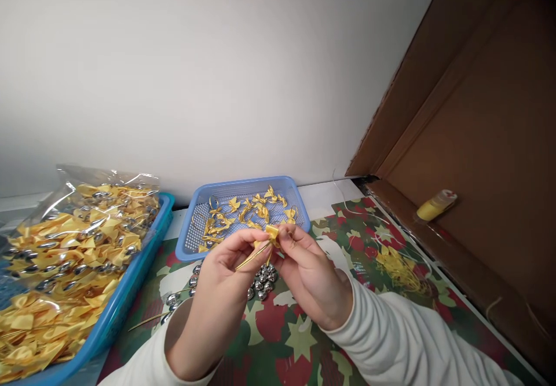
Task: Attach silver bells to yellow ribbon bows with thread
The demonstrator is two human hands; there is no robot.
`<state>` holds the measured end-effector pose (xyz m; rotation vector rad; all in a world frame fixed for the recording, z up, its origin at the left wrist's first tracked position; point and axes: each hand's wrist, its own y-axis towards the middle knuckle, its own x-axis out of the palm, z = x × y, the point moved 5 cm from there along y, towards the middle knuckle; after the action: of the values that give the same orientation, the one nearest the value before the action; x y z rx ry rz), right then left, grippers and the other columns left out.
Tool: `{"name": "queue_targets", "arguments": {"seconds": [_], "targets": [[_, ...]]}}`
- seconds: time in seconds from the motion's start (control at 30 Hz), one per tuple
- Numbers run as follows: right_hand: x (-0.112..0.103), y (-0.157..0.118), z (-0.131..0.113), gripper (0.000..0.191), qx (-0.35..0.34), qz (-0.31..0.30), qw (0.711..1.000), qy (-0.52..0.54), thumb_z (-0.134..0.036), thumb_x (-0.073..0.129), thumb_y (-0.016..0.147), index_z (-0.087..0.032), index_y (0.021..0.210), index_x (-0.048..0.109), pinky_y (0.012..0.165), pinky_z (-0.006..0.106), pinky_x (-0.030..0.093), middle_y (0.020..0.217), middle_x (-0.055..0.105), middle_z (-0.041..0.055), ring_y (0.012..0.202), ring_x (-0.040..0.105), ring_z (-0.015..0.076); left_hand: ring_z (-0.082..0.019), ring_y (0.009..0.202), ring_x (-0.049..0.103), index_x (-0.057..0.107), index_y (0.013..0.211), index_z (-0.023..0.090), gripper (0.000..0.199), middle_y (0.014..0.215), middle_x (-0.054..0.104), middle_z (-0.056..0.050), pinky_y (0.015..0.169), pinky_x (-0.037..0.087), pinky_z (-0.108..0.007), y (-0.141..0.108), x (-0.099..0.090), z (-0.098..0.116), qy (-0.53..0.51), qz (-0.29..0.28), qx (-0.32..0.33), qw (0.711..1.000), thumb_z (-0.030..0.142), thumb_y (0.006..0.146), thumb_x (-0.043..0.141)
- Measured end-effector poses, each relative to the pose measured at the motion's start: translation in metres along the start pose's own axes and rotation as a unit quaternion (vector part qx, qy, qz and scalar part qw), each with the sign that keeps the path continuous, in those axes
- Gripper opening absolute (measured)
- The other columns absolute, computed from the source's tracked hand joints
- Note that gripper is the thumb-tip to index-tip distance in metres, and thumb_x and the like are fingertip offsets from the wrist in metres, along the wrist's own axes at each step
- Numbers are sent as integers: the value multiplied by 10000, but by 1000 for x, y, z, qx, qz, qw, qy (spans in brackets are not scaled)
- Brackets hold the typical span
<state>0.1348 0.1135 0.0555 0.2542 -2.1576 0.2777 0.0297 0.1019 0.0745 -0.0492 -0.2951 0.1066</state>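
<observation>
Both hands meet at the middle, just in front of a blue mesh basket. My left hand [232, 281] is closed, with gold wire and part of a yellow ribbon bow [272, 233] between thumb and fingers. My right hand [310, 270] pinches the other side of the bow. Below the hands lies a pile of silver bells [263, 281], partly covered by them. More bells [172, 299] with gold wires are left of my left wrist. Several yellow bows [260, 209] lie in the blue mesh basket [186, 238].
At the left, a large blue tray [130, 293] holds many yellow bows and a clear bag [73, 229] of bows with bells. Yellow threads [402, 267] lie at right. A yellow spool [436, 205] is beside the brown cardboard [486, 142]. A white wall stands behind.
</observation>
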Motion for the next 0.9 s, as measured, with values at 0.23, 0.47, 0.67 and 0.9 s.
{"name": "queue_targets", "arguments": {"seconds": [0.23,0.47,0.67,0.9], "targets": [[-2,-1,8,151,36,33,997,52,-212,794,664,-188,721,656,794,239,453,783,633,-31,780,569,90,-150,767,642,678,793,184,166,815,668,-27,705,533,-227,-1,0,-8,19,6,44,999,277,690,768],[2,-4,6,146,34,31,998,51,-214,791,668,-182,720,657,841,253,460,774,643,-31,760,572,87,-158,733,647,678,778,182,156,786,668,-27,670,542,-233,-6,3,1,64,21,127,990,276,690,765],[2,-4,7,129,26,31,998,51,-222,785,676,-186,726,672,819,244,475,788,657,-20,766,581,93,-159,734,642,676,772,186,156,792,669,-30,666,540,-232,-8,2,1,53,34,117,991,277,686,769],[-1,-1,9,123,25,43,997,51,-220,781,670,-199,710,666,845,275,479,803,662,-14,795,591,110,-143,736,633,675,791,199,189,797,670,-14,692,525,-226,-4,0,-10,8,43,54,998,286,668,788]]}}
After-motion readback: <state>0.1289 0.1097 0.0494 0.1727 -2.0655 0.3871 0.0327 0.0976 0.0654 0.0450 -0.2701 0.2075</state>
